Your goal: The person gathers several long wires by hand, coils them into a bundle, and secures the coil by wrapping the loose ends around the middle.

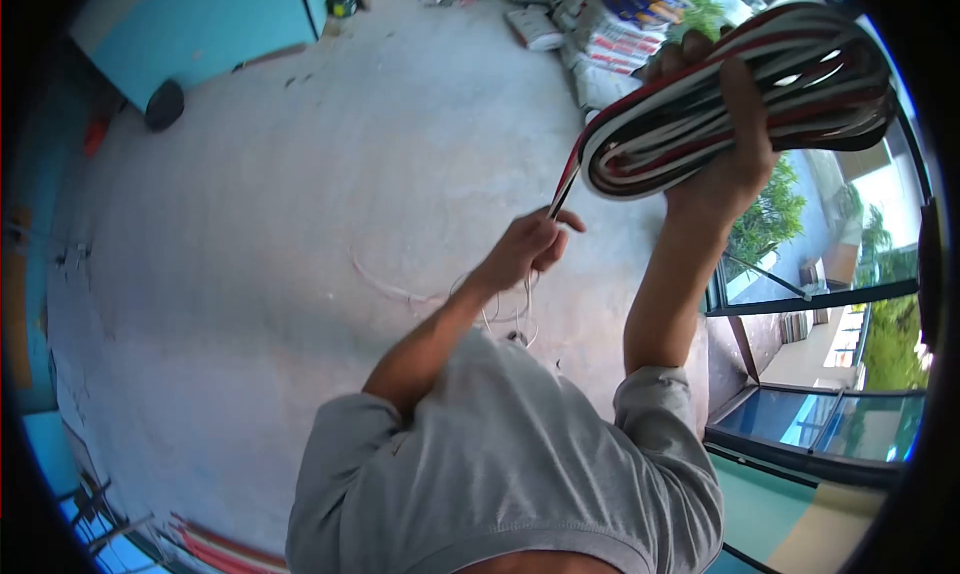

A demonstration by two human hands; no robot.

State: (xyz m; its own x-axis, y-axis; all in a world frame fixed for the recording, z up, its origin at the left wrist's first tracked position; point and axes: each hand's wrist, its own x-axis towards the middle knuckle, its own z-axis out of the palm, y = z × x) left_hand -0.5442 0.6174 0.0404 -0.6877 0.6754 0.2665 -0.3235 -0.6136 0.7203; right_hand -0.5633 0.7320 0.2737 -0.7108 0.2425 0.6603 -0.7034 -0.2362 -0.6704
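Observation:
A long looped bundle of red, white and black wires (640, 149) is held up at the upper right. My right hand (735, 159) is wrapped round the bundle, its thumb across the front strands. From the bundle's lower left end, a few strands run down to my left hand (530, 246), whose fingers are pinched round them. Below my left hand, thin pale wire (530, 299) hangs in loose curves near the floor.
Stacked bags (615, 39) lie on the concrete floor (230, 204) at the top. A turquoise panel (210, 34) stands upper left, with a dark round object (165, 106) beside it. Framed windows (820, 299) line the right side. Red lengths (225, 549) lie lower left.

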